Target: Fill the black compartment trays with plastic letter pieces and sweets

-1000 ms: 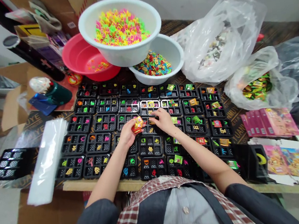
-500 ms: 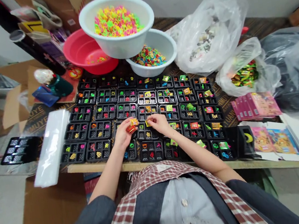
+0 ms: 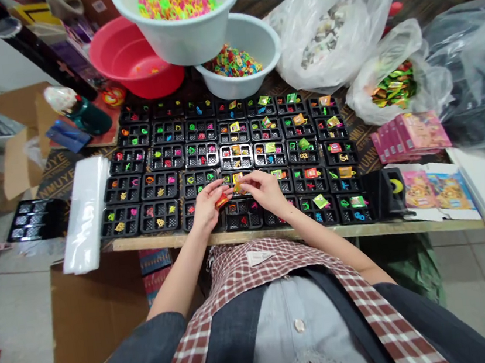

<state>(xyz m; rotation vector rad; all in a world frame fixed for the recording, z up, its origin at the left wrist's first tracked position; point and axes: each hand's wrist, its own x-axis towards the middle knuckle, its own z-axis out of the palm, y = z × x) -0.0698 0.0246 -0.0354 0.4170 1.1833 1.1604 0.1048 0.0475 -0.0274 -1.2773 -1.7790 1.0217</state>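
My left hand (image 3: 207, 208) is closed on a small red packet (image 3: 222, 200) over the front rows of trays. Just right of it, my right hand (image 3: 265, 191) pinches an orange packet (image 3: 240, 188) between thumb and fingertips. A yellow packet (image 3: 237, 177) lies in the tray behind those fingers. Rows of black compartment trays (image 3: 244, 221) hold small coloured plastic pieces. In the middle and right columns many trays also carry a shiny packet, such as a red one (image 3: 311, 173); the left columns show only plastic pieces (image 3: 119, 226).
Behind the trays are a white basin of plastic pieces (image 3: 189, 38), another white basin (image 3: 242, 86) and a red basin (image 3: 134, 59). Plastic bags (image 3: 330, 29) and a packet bag (image 3: 394, 89) stand right, near pink boxes (image 3: 422, 131). Clear sleeves (image 3: 85, 215) lie left.
The view has tilted, so the table sits higher. An orange packet is now in my right fingertips, and a yellow packet lies in the tray near them. My left hand keeps a red packet.
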